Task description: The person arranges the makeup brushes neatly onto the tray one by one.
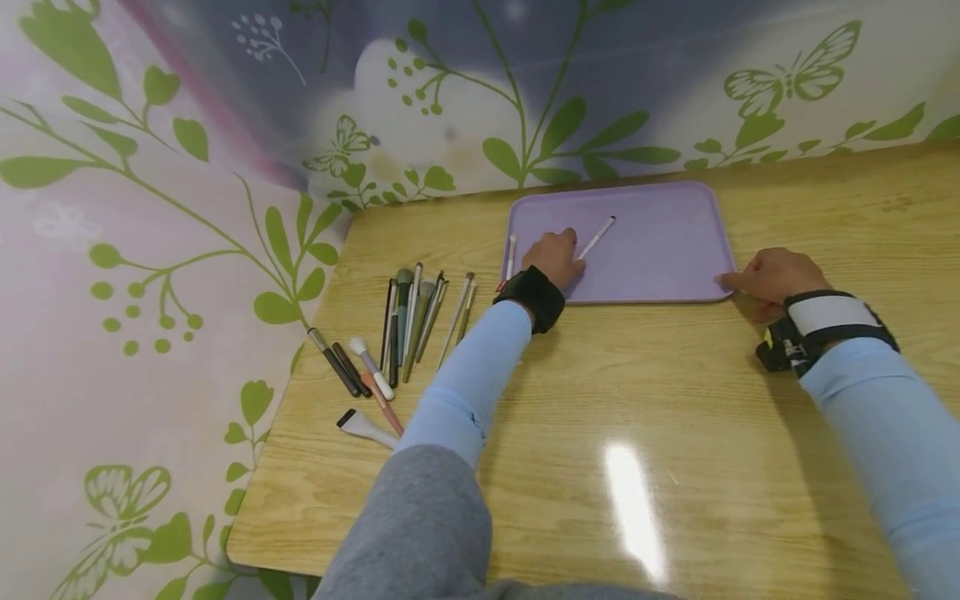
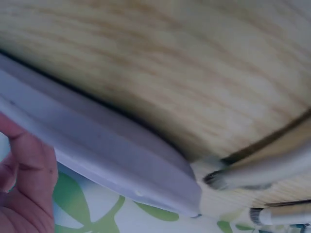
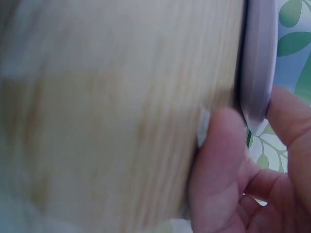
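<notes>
A lilac tray point(image 1: 652, 242) lies near the back of the wooden table. My left hand point(image 1: 553, 257) reaches over its left part, and its fingers pinch the near end of a thin white makeup brush point(image 1: 597, 237) with a dark tip. Another white makeup brush point(image 1: 512, 257) lies along the tray's left side. In the left wrist view, curled fingers point(image 2: 31, 170) show behind the tray's wall point(image 2: 112, 141). My right hand point(image 1: 780, 279) holds the tray's near right corner. Thumb and finger stand on either side of the rim point(image 3: 260, 63) in the right wrist view.
Several makeup brushes point(image 1: 408, 321) lie side by side left of the tray. Nearer the table's left edge are dark-handled brushes point(image 1: 335, 362), a fluffy white brush point(image 1: 372, 367), a pink-handled one point(image 1: 385, 406) and a flat white one point(image 1: 366, 429). A patterned wall point(image 1: 465, 125) borders the table point(image 1: 570, 467).
</notes>
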Action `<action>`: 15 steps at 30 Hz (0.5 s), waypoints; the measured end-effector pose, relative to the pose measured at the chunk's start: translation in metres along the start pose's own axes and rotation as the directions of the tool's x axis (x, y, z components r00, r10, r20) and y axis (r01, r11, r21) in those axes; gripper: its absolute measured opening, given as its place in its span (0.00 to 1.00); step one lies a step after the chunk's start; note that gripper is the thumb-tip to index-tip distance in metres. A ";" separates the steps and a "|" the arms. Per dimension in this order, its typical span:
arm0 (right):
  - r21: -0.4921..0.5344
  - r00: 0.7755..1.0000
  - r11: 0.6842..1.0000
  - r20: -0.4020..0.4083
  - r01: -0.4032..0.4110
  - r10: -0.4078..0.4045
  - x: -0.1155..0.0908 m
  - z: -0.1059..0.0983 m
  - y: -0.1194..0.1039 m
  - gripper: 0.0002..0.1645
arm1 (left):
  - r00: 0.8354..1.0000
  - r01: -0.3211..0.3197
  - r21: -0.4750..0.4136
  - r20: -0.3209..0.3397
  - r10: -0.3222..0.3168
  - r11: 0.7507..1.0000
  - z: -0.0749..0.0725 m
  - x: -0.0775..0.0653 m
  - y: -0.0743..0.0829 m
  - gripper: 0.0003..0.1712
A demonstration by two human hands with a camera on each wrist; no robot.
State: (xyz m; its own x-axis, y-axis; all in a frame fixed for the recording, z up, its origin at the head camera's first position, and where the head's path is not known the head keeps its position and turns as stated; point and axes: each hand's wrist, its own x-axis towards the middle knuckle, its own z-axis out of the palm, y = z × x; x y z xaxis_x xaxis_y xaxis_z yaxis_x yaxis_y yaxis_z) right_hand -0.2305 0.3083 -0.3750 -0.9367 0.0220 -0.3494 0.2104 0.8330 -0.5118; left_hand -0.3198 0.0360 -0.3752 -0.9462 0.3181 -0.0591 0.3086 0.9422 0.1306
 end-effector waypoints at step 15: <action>0.003 1.000 1.000 -0.001 0.010 -0.010 0.000 0.002 0.000 0.39 | 0.979 0.203 0.039 -0.003 -0.203 0.978 -0.011 -0.016 -0.034 0.11</action>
State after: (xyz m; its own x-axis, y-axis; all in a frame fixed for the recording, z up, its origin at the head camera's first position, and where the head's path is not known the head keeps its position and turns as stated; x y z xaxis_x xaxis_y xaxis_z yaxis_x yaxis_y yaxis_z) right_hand -0.2301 0.3069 -0.3764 -0.9389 0.0142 -0.3438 0.2022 0.8313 -0.5177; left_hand -0.3164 -0.0024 -0.3683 -0.9894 0.1203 -0.0812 0.1141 0.9905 0.0774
